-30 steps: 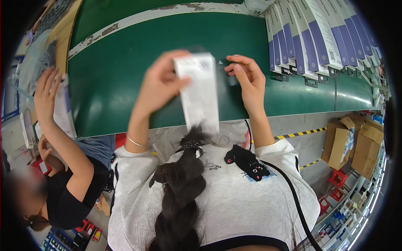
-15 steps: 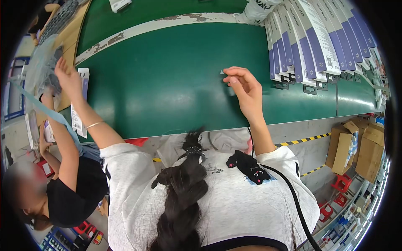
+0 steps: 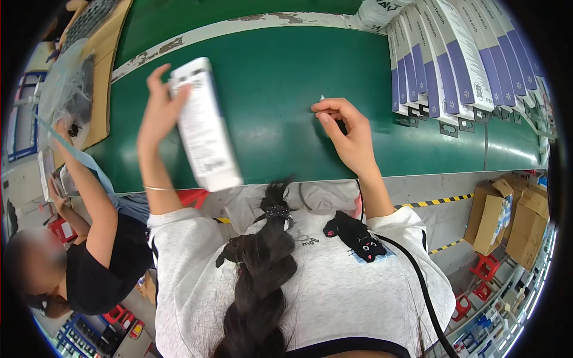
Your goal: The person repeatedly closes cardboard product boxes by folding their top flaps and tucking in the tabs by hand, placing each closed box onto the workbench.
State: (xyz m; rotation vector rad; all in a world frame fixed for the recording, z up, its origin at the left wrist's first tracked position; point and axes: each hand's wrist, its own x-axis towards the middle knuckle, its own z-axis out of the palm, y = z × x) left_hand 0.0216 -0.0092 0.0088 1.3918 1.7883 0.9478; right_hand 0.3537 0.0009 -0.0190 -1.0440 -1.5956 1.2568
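Note:
A white box [image 3: 206, 131] with printed text is tilted over the left part of the green table [image 3: 274, 77], slightly blurred. My left hand [image 3: 160, 113] grips the box near its upper end, with the thumb on its face. To the right, my right hand [image 3: 349, 131] hovers above the table with its fingertips pinched together. A tiny pale triangular piece [image 3: 322, 97] shows just beyond those fingertips; whether they touch it, or hold something small, I cannot make out.
Several purple-and-white smartwatch boxes [image 3: 439, 65] stand in a row at the back right. A white bag [image 3: 379, 15] is beside them. On the left a co-worker [image 3: 101, 238] reaches toward a clear plastic bag [image 3: 68, 95]. Cardboard boxes [image 3: 489, 218] stand on the floor at right.
A second ago my left hand held a white box near the middle; half a second ago it was empty at the far left. Now it holds a box again, moved rightward. My right hand stayed near its place.

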